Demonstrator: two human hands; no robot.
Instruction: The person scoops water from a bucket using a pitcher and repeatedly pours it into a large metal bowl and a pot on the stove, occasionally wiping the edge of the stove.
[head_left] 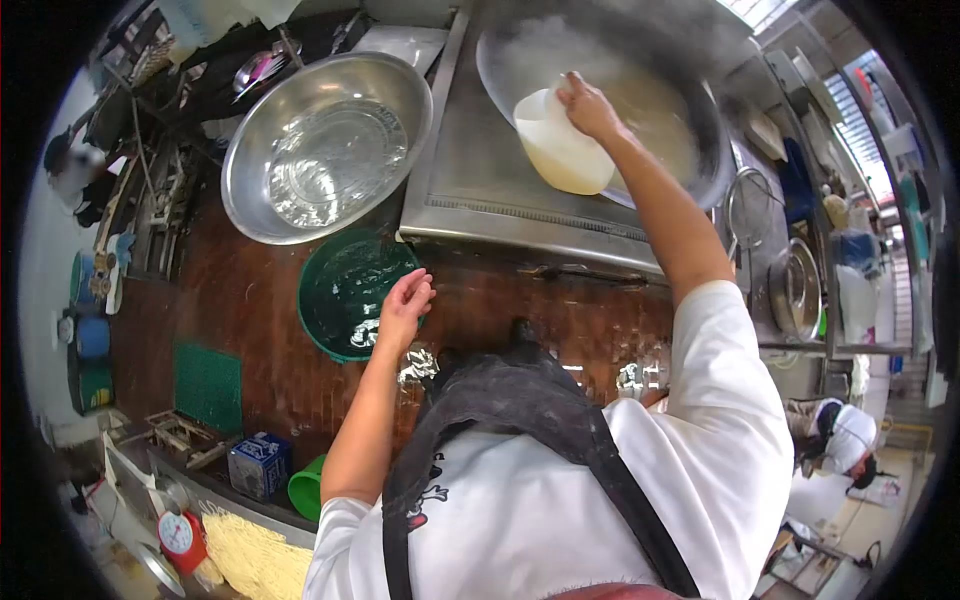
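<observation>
My right hand (590, 108) is closed on the rim or handle side of a translucent white plastic pitcher (560, 158). Pale yellowish liquid shows inside the pitcher, which is tilted at the near rim of a big steaming pot (712, 160). Cloudy, pale liquid fills the pot. My left hand (405, 305) hangs in the air with loosely bent fingers and nothing in them. Below it on the floor is a round green tub (322, 300) with water inside. A wide shallow metal basin (238, 190) rests up and left of the tub, its bottom wet and shiny.
The steel stove edge (520, 228) runs in front of me. A wire strainer (750, 208) and a metal bowl (797, 290) are at the right. Yellow noodles (250, 555) lie beside a red scale (180, 540) at lower left. Another person (835, 440) is at far right. The brown tiled floor (240, 300) looks wet.
</observation>
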